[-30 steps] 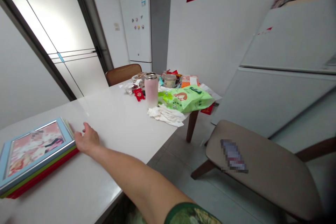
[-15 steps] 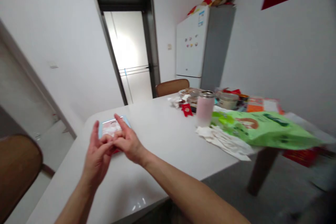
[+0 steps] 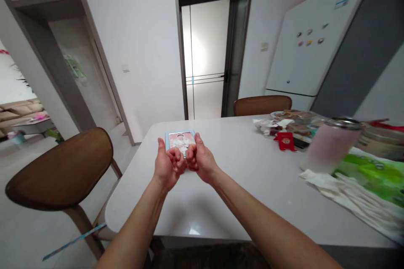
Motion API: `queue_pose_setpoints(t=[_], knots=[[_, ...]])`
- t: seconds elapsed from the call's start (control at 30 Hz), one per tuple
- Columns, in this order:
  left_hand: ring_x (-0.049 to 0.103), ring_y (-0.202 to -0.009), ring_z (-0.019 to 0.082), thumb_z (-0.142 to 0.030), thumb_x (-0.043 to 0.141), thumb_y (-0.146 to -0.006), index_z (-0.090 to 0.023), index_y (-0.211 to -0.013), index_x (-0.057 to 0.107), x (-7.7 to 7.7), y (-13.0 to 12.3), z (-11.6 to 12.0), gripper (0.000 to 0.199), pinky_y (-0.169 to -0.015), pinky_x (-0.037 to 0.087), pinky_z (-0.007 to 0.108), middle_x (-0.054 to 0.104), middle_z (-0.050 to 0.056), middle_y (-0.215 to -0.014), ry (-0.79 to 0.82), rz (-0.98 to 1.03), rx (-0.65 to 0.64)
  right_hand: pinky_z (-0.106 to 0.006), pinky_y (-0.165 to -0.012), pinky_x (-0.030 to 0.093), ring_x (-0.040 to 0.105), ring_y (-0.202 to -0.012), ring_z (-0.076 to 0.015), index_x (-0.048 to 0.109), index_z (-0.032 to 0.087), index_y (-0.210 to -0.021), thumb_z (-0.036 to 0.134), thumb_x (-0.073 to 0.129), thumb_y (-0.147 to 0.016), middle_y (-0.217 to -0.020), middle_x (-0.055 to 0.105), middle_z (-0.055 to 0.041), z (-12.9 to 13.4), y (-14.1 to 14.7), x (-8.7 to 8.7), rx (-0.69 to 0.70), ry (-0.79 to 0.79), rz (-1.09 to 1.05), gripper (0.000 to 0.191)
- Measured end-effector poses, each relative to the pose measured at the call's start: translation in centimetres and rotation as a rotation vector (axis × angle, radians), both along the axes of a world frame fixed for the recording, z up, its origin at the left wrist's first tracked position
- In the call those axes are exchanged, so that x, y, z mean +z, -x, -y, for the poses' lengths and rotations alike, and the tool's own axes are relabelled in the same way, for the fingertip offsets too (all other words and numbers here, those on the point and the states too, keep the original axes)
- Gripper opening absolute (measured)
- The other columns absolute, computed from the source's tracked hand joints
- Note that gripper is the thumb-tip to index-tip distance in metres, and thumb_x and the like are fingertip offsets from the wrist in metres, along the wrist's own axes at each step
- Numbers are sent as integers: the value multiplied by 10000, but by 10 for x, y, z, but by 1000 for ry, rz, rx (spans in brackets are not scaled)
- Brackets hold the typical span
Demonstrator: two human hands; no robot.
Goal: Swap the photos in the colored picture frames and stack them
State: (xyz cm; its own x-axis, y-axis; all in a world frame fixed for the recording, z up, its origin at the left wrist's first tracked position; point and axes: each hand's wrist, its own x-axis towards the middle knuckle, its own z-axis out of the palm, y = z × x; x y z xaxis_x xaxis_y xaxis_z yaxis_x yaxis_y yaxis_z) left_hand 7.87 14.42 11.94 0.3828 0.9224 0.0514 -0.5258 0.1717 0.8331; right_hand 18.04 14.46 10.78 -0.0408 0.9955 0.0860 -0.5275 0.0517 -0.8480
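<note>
My left hand [image 3: 168,164] and my right hand [image 3: 201,157] are raised above the white table [image 3: 240,185], side by side, knuckles close together. On both, the thumb points up and the fingers are curled in, with nothing seen inside them. Just beyond them lies a light blue frame [image 3: 168,138] with a pink picture in it, its lower part hidden behind the hands. A bit of something red shows under the hands, too covered to make out.
A pink bottle [image 3: 331,147], white cloth [image 3: 347,193], green package [image 3: 375,172] and red packet [image 3: 286,141] stand or lie at the right. Brown chairs [image 3: 63,168] are at the left and behind the table.
My hands were touching, with fingers partly extended; now they are slightly apart with fingers curled and thumbs up. The view has turned left, so the table things appear further right.
</note>
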Motion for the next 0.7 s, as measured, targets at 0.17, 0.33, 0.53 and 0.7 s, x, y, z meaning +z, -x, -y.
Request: queue_pose_setpoints(t=[0.17, 0.33, 0.53, 0.7], knots=[[237, -214, 25, -716, 199, -693, -169, -391, 362, -4, -2, -2, 645, -296, 136, 146, 372, -35, -263, 96, -41, -34, -177, -294, 85, 168, -240, -24, 302, 186, -375, 686, 331, -657, -280, 242, 88, 1, 6, -1, 52, 21, 112, 574], [251, -216, 25, -708, 241, -691, -165, -402, 379, -19, 5, -7, 630, -291, 145, 143, 381, -35, -263, 169, -66, 33, -216, -369, 282, 342, -335, -77, 398, 193, -472, 611, 145, -759, -370, 358, 47, -15, 6, -19, -252, -169, 830, 567], [430, -295, 41, -472, 523, -725, -130, -583, 507, -81, 15, -15, 371, -325, 277, 126, 511, -27, -393, 303, -142, 228, -365, -783, 309, 459, -895, -233, 579, 161, -848, 235, 604, -597, -898, 563, -90, -46, -10, -48, -386, -367, 1286, 263], [606, -536, 131, -296, 600, -703, -132, -745, 563, -109, 7, -16, 173, -473, 450, 210, 634, 43, -621, 257, -122, 315, -380, -822, 277, 440, -920, -226, 593, 184, -822, 135, 559, -612, -895, 559, -81, -26, -10, -59, -280, -477, 1507, 218]])
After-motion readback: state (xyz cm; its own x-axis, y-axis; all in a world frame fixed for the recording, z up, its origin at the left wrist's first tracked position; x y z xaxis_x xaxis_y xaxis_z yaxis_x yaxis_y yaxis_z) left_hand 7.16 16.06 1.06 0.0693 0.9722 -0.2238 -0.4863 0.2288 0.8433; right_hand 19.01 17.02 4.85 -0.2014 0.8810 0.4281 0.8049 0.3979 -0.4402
